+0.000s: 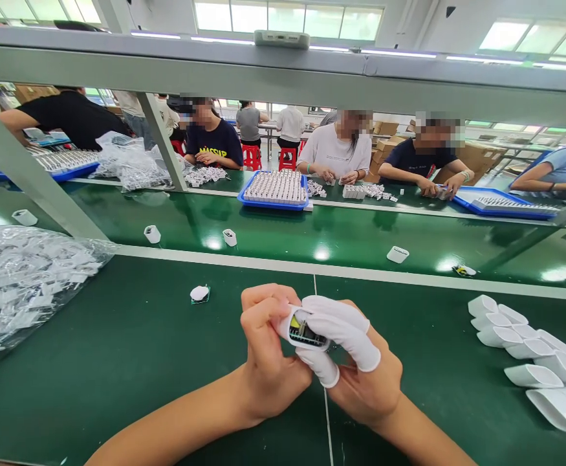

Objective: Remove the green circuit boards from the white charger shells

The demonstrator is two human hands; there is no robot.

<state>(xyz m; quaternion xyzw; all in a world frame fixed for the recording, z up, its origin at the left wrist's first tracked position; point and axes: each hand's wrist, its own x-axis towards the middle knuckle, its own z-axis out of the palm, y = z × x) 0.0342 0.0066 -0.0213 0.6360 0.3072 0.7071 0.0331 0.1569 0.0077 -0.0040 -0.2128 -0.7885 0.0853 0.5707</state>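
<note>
Between my two hands, above the green bench, is a white plastic housing [285, 327] with its open end facing me. Inside it a circuit board [304, 335] shows, with a yellow component and dark parts. My left hand [269, 356] is closed around the housing's left side. My right hand [367, 366], with white cloth covers on several fingers, grips the right side, and its covered fingertips press at the opening. Those fingertips hide part of the board. A loose small board with a white round piece [199, 294] lies on the bench, left of my hands.
Empty white housings [530, 348] lie grouped at the right. A clear bag of white parts [30, 285] fills the left. Beyond a pale strip, a green surface carries spaced housings [398, 254]. Co-workers sit opposite, near a blue tray [273, 204]. A frame beam [224, 68] crosses above.
</note>
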